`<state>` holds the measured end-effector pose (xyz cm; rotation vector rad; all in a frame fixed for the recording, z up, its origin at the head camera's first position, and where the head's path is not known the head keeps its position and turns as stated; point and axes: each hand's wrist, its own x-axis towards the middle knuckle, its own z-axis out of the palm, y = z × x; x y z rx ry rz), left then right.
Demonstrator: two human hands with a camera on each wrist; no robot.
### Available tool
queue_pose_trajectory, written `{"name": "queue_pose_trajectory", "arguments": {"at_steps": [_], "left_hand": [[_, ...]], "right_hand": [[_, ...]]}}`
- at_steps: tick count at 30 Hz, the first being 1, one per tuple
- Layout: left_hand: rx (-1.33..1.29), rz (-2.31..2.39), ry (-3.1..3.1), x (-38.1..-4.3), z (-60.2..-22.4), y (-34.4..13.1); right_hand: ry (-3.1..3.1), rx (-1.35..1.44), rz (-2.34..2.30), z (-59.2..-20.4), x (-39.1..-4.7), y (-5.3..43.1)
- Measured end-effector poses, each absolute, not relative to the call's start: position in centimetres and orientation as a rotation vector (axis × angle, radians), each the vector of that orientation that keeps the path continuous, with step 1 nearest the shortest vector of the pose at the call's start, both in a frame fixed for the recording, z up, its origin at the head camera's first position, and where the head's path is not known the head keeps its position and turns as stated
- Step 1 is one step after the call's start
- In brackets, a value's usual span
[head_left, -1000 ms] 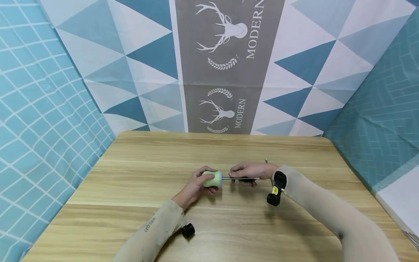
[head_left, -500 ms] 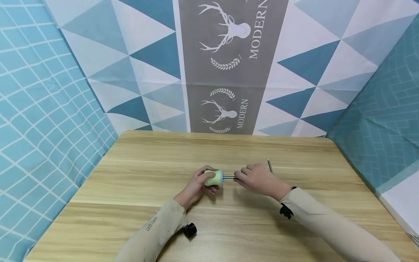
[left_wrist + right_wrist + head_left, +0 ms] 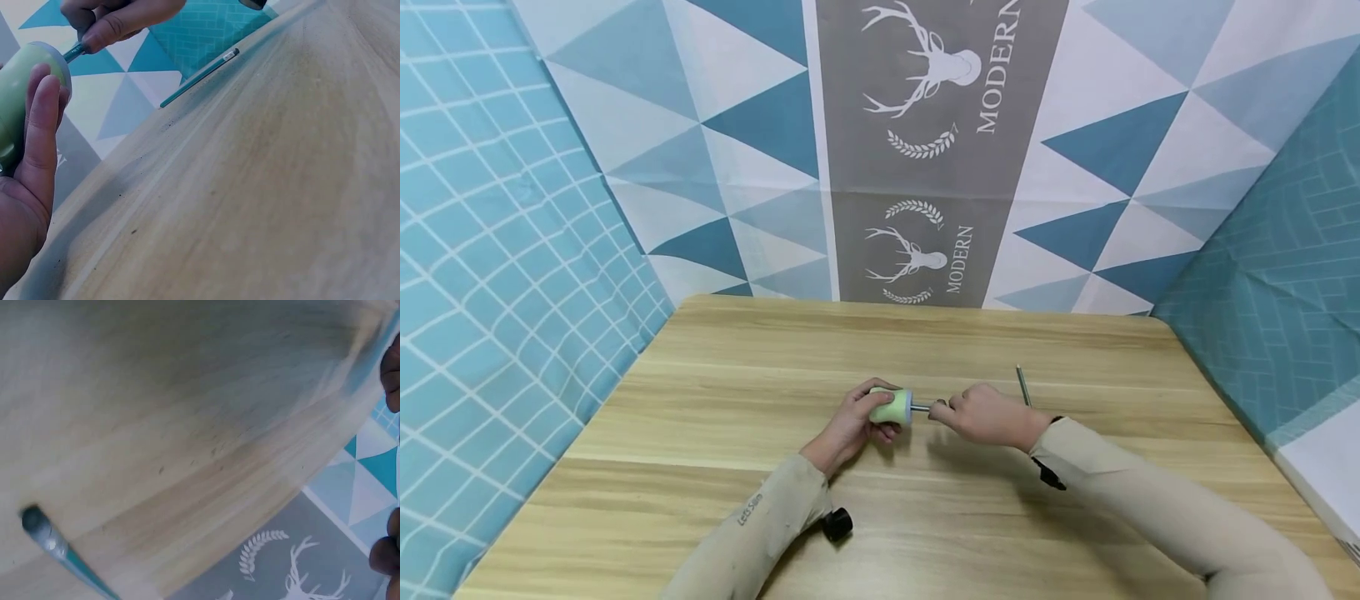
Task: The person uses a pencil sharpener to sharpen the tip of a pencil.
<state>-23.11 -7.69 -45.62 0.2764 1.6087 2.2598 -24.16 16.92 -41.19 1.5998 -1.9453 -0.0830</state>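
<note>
My left hand (image 3: 850, 417) grips a light green, barrel-shaped pencil sharpener (image 3: 891, 407) with a pale blue rim, which lies sideways above the table. A pencil (image 3: 919, 407) sticks out of its rim end toward the right. My right hand (image 3: 981, 417) pinches the outer end of this pencil between thumb and curled fingers; in the left wrist view the teal shaft (image 3: 75, 52) shows between rim and fingertips. The pencil's inserted end is hidden. Behind my right hand lies a second teal pencil (image 3: 1023, 386) with a metal ferrule, seen whole in the left wrist view.
Both hands are over the middle of a wooden table (image 3: 760, 358). A patterned cloth backdrop (image 3: 760, 150) rises behind its far edge, with blue cloths at both sides. A white box-like surface (image 3: 1322, 467) stands at the right edge.
My right hand has turned over at the wrist around the pencil, and its forearm has swung with it. The left hand and sharpener stay nearly still. More of the second pencil shows.
</note>
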Motion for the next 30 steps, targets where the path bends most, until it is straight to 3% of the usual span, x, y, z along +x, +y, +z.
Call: {"name": "queue_pose_trajectory", "arguments": {"at_steps": [11, 21, 30], "left_hand": [[0.262, 2.268, 1.601, -23.1, -45.3, -8.1], [0.258, 2.279, 1.587, -22.9, -45.6, -7.8], [0.284, 2.27, 1.586, -22.9, -45.4, -7.6]], "right_hand": [[-2.578, 1.721, 0.785, -39.4, -24.5, 16.2], [-3.056, 1.378, 1.602, -38.7, -25.3, 16.5], [-3.084, 1.159, 2.27, -39.6, -26.1, 17.0]]}}
